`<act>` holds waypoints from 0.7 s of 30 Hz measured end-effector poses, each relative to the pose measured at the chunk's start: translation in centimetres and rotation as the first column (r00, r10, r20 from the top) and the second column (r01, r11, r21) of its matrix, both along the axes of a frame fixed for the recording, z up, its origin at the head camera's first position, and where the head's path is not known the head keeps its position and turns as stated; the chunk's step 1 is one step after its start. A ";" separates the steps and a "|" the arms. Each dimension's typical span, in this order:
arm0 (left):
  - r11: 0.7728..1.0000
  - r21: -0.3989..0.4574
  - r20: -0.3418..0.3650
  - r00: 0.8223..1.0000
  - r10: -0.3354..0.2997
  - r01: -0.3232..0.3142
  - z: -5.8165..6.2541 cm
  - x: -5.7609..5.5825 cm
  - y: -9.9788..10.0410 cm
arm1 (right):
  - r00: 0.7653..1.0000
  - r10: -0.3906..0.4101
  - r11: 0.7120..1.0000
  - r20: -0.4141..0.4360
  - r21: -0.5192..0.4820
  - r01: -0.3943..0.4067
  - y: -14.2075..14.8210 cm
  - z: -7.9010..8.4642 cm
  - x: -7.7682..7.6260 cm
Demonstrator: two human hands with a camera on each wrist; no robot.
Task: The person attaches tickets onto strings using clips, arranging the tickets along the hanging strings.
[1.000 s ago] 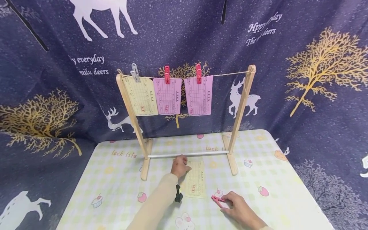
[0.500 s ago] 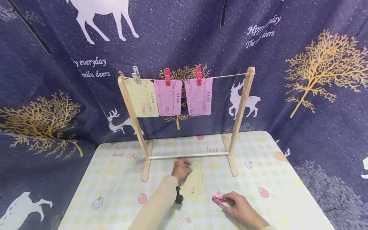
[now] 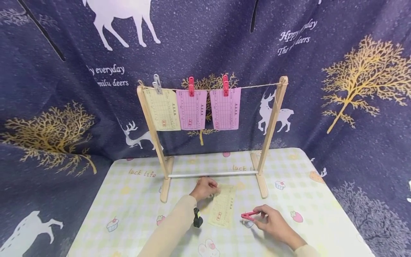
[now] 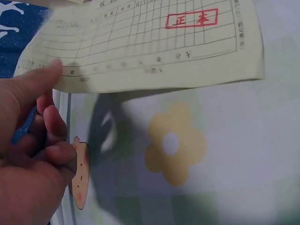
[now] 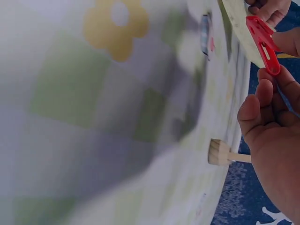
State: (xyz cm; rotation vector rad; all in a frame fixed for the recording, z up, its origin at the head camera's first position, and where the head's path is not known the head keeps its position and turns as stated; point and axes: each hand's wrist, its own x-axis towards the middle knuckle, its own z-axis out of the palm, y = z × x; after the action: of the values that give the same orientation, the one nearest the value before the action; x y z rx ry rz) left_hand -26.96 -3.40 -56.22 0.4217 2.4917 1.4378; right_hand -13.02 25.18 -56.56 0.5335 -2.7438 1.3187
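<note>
My left hand (image 3: 204,189) pinches the upper left corner of a yellow paper slip (image 3: 223,207). In the left wrist view the thumb lies over the corner of the slip (image 4: 140,42), whose edge stands off the tablecloth and casts a shadow. A red clothespin (image 3: 249,216) is held between thumb and fingers of my right hand (image 3: 273,223), just right of the slip. The right wrist view shows the clothespin (image 5: 264,44) pinched and lifted above the cloth. Its tips appear close together there.
Behind the hands stands a wooden rack with a left post (image 3: 151,132), a right post (image 3: 273,125) and a low white bar (image 3: 213,174). On its string (image 3: 260,86) hang a yellow slip (image 3: 163,110) under a grey clothespin (image 3: 157,84) and two pink slips (image 3: 224,110) under red clothespins.
The yellow slip has come up off the table in my left hand and tilted, shifting slightly right. My right hand has risen a little with the red clothespin and turned it.
</note>
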 end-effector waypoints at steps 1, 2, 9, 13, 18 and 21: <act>1.000 0.000 -0.016 1.000 -0.010 0.010 0.1 0.1 0.0 | 1.000 -0.004 1.000 0.000 0.002 0.004 0.1 0.1 -0.1; 1.000 -0.003 -0.022 1.000 -0.015 0.015 0.2 0.1 0.0 | 1.000 -0.005 1.000 0.002 0.003 0.005 0.1 0.3 -0.2; 0.998 -0.014 -0.018 0.998 -0.057 0.057 0.7 0.1 0.2 | 0.999 -0.031 0.999 0.032 -0.012 0.031 0.6 1.7 -0.9; 0.995 0.006 0.038 0.994 -0.100 0.099 1.5 0.1 0.2 | 0.997 -0.045 0.999 -0.055 -0.028 0.043 0.9 2.6 -1.2; 0.992 0.046 0.063 0.991 -0.117 0.114 2.8 0.1 0.2 | 0.989 -0.051 0.998 -0.140 -0.043 0.046 1.1 3.6 -1.8; 0.991 0.072 0.056 0.992 -0.115 0.111 3.3 0.0 0.2 | 0.991 -0.061 0.997 -0.123 -0.046 0.056 1.1 4.3 -2.2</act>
State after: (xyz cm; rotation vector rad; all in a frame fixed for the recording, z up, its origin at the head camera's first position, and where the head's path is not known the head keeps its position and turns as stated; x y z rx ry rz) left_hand -26.93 -3.21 -52.96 0.5170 2.3376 1.4721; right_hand -15.27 26.32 -52.29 0.5095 -2.6051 1.2821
